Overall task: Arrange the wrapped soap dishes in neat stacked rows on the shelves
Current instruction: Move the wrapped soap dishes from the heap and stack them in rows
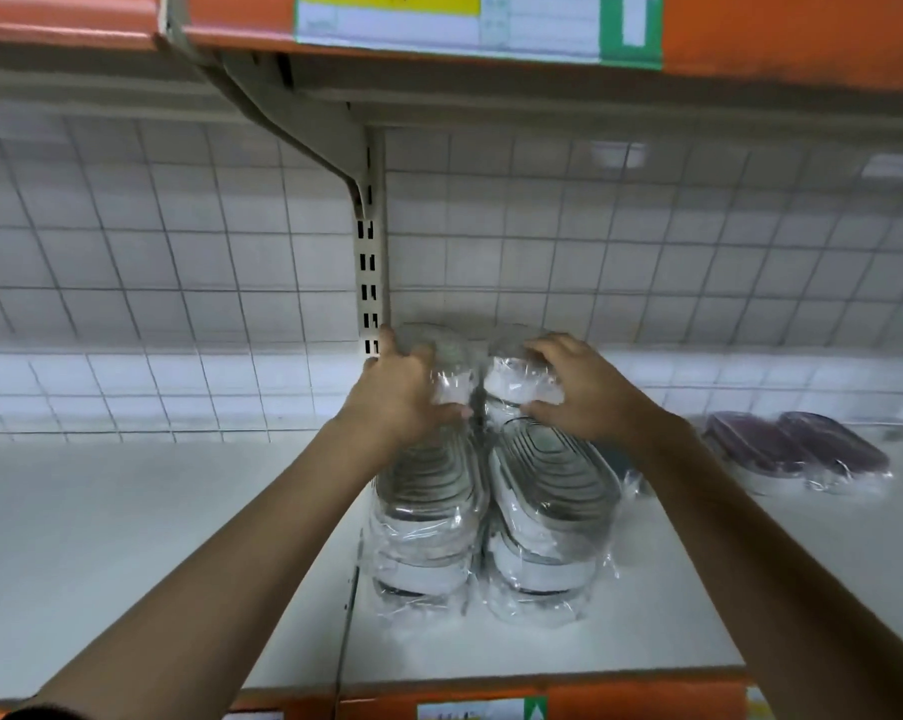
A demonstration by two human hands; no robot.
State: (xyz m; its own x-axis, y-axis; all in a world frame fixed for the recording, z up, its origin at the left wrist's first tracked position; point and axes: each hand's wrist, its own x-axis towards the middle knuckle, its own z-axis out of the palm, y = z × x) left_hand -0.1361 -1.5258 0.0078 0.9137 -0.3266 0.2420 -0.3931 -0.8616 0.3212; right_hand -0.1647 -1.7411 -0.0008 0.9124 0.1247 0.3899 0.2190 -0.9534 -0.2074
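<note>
Two side-by-side stacks of clear-wrapped white and grey soap dishes stand on the white shelf (153, 537), a left front stack (423, 517) and a right front stack (548, 511). Behind them are two more wrapped stacks against the back grid. My left hand (395, 389) grips the rear left stack (452, 358). My right hand (579, 384) grips the rear right stack (517, 381) from above, fingers curled over its top. Both rear stacks are partly hidden by my hands.
Two wrapped maroon soap dishes (797, 452) lie on the shelf to the right. A slotted upright post (370, 262) and bracket stand just behind the left stack. A wire grid backs the shelf; an orange shelf edge (776, 28) with labels hangs overhead.
</note>
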